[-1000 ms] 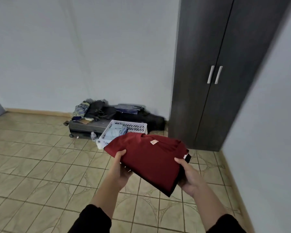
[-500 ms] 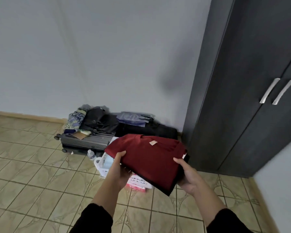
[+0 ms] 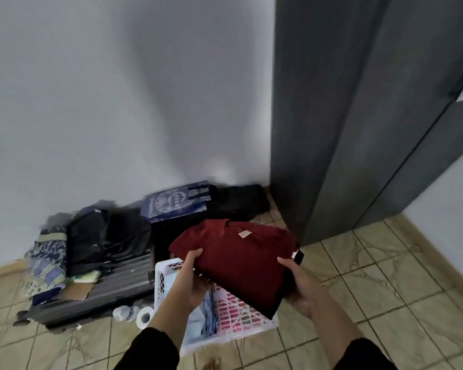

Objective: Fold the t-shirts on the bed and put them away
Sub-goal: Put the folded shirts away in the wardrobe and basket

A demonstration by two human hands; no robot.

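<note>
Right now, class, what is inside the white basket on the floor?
The white basket holds folded light blue cloth on a pink mesh bottom. The red t-shirt and left hand cover the rest.

Dark grey wardrobe (image 3: 358, 129) fills the upper right, its doors closed. Lower left, a grey suitcase (image 3: 112, 287) lies flat on the tiled floor (image 3: 385, 289), black bags (image 3: 104, 236) heaped on it, a blue tote bag (image 3: 175, 200) at centre against the white wall (image 3: 118, 89)
</note>
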